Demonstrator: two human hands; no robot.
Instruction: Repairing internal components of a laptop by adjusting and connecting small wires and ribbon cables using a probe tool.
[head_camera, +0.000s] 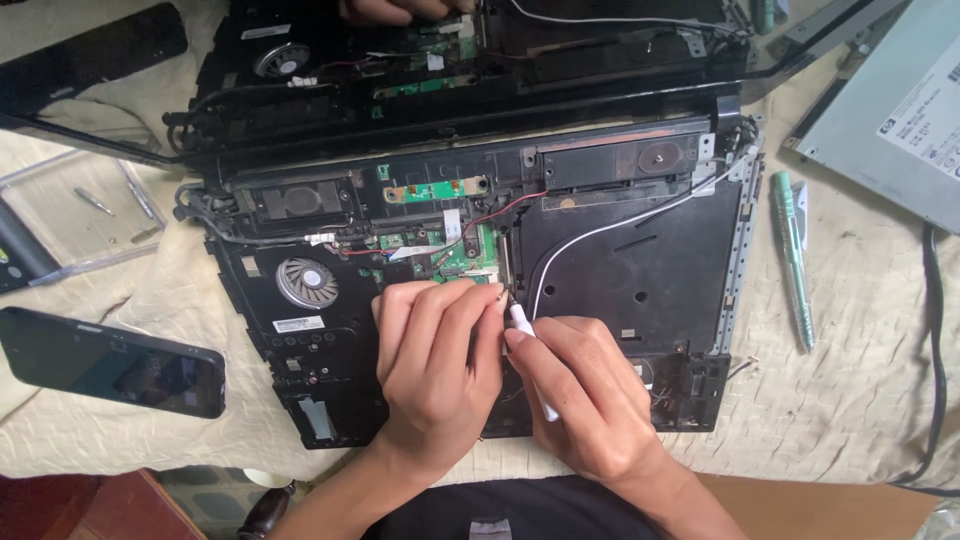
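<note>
Looking down from the head camera, the laptop base (640, 290) lies opened on the cloth-covered counter (860, 400), its top cover and keyboard already off, so the cooling fan (306, 281), the two speakers, the thin red and white wires and the green circuit board (462, 256) are bare. Judging by that, the stripping is well along, though the board, fan and speakers are all in place and not yet lifted out. The left hand (437, 362) rests on the base with its fingers (478, 305) pressed together, the tips touching the edge of the circuit board. The right hand (585, 392) pinches a white-handled screwdriver (524, 322) between thumb and forefinger, its tip set down just beside the left fingertips at the board's lower right corner. A green screwdriver (792, 258) lies to the right of the base, a black phone (112, 362) to its left, a clear plastic case (85, 212) with loose bits above that, and a silver optical drive (895, 120) at upper right.
</note>
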